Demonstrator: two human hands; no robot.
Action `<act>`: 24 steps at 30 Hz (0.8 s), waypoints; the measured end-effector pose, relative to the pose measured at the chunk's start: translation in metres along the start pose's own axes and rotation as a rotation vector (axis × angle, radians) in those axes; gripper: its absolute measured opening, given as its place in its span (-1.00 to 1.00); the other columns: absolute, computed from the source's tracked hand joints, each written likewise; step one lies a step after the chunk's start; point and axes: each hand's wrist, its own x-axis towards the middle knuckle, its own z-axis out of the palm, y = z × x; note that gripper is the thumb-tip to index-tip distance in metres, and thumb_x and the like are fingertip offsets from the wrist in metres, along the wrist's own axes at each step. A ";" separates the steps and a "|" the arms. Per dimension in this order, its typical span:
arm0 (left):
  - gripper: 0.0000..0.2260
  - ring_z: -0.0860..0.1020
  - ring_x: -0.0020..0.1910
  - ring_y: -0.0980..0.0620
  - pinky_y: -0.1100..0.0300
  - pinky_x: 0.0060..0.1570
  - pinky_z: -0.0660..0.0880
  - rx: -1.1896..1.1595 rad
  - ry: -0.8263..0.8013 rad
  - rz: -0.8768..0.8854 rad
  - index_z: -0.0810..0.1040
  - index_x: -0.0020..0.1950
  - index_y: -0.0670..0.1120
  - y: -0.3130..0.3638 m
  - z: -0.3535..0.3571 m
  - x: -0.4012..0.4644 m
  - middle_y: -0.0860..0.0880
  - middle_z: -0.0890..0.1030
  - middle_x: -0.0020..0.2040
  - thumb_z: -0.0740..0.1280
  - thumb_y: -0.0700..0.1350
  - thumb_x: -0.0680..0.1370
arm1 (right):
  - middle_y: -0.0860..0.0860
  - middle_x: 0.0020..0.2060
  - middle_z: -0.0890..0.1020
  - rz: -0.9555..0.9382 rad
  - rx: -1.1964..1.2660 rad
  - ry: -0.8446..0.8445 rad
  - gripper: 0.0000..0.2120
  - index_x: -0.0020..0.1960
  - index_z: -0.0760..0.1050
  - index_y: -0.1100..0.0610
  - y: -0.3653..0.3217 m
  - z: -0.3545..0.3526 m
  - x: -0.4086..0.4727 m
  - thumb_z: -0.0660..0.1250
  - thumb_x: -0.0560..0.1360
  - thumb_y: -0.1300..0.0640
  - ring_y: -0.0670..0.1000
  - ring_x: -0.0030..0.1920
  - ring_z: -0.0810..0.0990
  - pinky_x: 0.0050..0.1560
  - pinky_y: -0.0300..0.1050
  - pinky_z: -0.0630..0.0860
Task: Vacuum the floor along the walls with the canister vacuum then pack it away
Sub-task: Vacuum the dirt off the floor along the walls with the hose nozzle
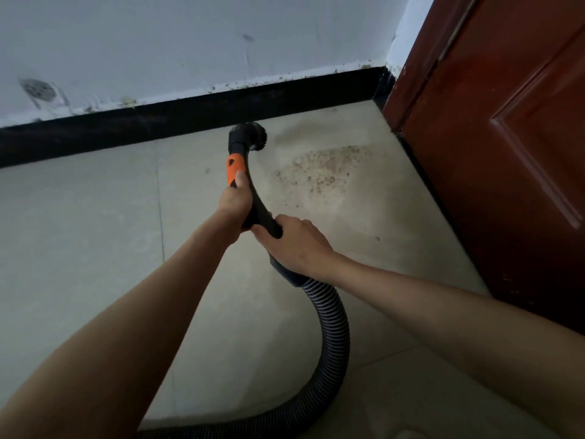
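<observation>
Low against the black baseboard [190,122], the brush nozzle [250,136] is held ahead of both hands, its handle [235,167] running away from the body. The left hand [235,199], nearer it, is curled round the handle; the right hand [294,245] is wrapped round the hose [332,337] end. Scattered debris [319,167] lies to the right.

Dim, flat indoor light showing cool blue-grey cast on wall [190,42]. Soft glare lying on door [506,122]. Faint shadows only. Brush [253,136] blurring slightly. Wide lens bending skirting [158,128], stretching arms at edges.
</observation>
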 end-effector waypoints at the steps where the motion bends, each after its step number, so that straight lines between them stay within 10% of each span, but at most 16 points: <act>1: -0.46 0.54 0.12 -0.22 -0.10 0.18 0.49 -0.008 -0.006 -0.019 0.31 0.35 -0.23 -0.006 -0.003 -0.004 -0.25 0.50 0.15 -0.01 0.19 0.63 | -0.02 -0.33 0.56 0.001 -0.010 -0.014 -0.62 -0.26 0.33 -0.01 0.000 0.004 -0.004 0.15 0.54 -0.28 0.04 -0.32 0.56 -0.39 -0.12 0.31; 19: -0.59 0.56 0.07 -0.26 -0.10 0.08 0.54 0.058 -0.112 -0.050 0.34 0.16 -0.18 -0.019 0.043 -0.035 -0.25 0.52 0.04 -0.03 0.14 0.64 | 0.01 -0.35 0.60 0.112 0.071 0.052 -0.60 -0.29 0.40 0.03 0.037 -0.007 -0.037 0.18 0.53 -0.26 0.06 -0.31 0.60 -0.32 -0.08 0.44; 24: -0.60 0.49 -0.25 -0.05 0.14 -0.38 0.42 0.158 -0.063 -0.033 0.34 0.10 -0.18 -0.003 0.055 -0.025 -0.13 0.46 -0.21 -0.04 0.14 0.64 | 0.00 -0.40 0.54 0.120 0.148 0.049 -0.59 -0.32 0.37 0.04 0.041 -0.016 -0.020 0.20 0.53 -0.24 0.03 -0.37 0.54 -0.35 -0.12 0.38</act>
